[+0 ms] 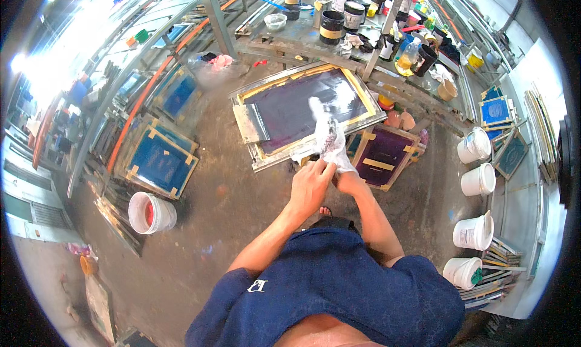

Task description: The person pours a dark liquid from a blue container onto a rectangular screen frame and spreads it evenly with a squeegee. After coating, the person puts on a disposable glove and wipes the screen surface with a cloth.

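Both my hands meet in front of me over a stained white rag (pixel 328 140). My left hand (pixel 310 186) grips the rag's lower end, and my right hand (pixel 347 180) holds it from the right side. The rag hangs up over the near edge of a large printing screen (pixel 290 114) with a dark mesh and yellow-taped frame. A flat squeegee (pixel 250 123) lies on the screen's left side.
A smaller purple screen (pixel 384 156) leans to the right. A blue screen (pixel 158 160) and a white bucket with red ink (pixel 150 213) sit on the left floor. White buckets (pixel 478 180) line the right. Ink pots (pixel 331 27) crowd the metal rack behind.
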`<state>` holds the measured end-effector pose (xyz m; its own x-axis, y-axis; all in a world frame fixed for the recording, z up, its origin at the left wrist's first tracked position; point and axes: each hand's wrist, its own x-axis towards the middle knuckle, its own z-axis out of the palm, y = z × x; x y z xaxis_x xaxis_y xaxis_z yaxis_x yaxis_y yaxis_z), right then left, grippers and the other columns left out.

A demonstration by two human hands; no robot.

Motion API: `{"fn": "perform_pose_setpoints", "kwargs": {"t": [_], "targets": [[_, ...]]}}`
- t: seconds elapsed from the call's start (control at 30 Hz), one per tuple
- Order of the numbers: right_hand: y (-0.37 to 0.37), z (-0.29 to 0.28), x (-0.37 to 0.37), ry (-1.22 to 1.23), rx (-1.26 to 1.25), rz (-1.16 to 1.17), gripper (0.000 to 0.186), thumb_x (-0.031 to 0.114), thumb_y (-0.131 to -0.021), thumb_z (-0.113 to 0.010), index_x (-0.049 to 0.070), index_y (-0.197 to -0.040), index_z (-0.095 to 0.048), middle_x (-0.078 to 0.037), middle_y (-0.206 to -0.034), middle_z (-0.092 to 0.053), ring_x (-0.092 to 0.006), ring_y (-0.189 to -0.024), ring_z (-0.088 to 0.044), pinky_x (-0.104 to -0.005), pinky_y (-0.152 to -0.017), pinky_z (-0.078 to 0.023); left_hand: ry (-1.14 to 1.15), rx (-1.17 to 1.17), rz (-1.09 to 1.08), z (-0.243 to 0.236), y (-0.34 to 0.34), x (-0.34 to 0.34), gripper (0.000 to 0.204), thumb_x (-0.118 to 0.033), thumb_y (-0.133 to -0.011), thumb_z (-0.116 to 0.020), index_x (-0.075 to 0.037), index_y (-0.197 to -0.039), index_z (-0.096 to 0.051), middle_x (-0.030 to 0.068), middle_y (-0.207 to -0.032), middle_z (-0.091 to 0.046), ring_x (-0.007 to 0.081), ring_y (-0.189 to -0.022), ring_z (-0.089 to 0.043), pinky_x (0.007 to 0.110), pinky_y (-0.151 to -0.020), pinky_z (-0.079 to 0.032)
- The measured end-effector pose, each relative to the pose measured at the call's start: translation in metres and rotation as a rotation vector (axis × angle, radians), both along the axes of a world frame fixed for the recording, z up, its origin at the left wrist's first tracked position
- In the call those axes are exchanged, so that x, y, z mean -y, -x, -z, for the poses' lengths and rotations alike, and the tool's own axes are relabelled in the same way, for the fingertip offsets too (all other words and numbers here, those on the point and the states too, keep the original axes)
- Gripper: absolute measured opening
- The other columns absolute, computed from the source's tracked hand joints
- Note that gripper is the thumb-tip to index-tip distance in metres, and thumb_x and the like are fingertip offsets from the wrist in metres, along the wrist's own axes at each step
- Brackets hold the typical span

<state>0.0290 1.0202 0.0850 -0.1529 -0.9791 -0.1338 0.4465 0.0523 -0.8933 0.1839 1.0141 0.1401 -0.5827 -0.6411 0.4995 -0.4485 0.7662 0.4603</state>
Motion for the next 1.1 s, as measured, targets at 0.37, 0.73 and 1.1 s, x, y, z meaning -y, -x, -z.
{"fn": "perform_pose_setpoints", "kwargs": {"t": [0.37, 0.73, 1.1], "targets": [[-0.001, 0.002, 0.067, 0.187, 0.584, 0.145, 0.044, 0.018, -0.096, -0.050, 0.002, -0.137, -0.042, -0.014, -0.126, -0.054, -0.0227, -0.123, -0.049, -0.0381, -0.107, -0.039, -0.069, -0.121, 0.093, -0.006, 0.000, 0.000, 0.027, -0.005, -0.078, -0.060, -0.006, -0.104, -0.054, 0.0131, -0.087, -0.055, 0.0334, -0.086, -0.060, 0.043, -0.069, -0.049], [0.002, 0.006, 0.110, 0.071, 0.556, -0.491, 0.061, 0.043, -0.101, -0.039, 0.005, -0.147, -0.030, -0.013, -0.146, -0.040, -0.0260, -0.134, -0.039, -0.0399, -0.113, -0.029, -0.033, -0.062, 0.140, 0.007, 0.012, 0.024, 0.027, -0.005, -0.070, -0.064, -0.008, -0.096, -0.054, 0.0113, -0.087, -0.058, 0.0329, -0.085, -0.062, 0.043, -0.072, -0.050], [0.014, -0.038, 0.209, 0.133, 0.674, -0.155, 0.088, 0.082, -0.083, -0.038, 0.030, -0.153, -0.026, -0.006, -0.156, -0.029, -0.0389, -0.145, -0.014, -0.0595, -0.115, -0.005, -0.327, 0.103, 0.016, 0.031, 0.063, 0.107, 0.019, -0.006, -0.078, -0.062, -0.008, -0.094, -0.054, 0.0133, -0.090, -0.061, 0.0343, -0.081, -0.063, 0.047, -0.064, -0.049]]}}
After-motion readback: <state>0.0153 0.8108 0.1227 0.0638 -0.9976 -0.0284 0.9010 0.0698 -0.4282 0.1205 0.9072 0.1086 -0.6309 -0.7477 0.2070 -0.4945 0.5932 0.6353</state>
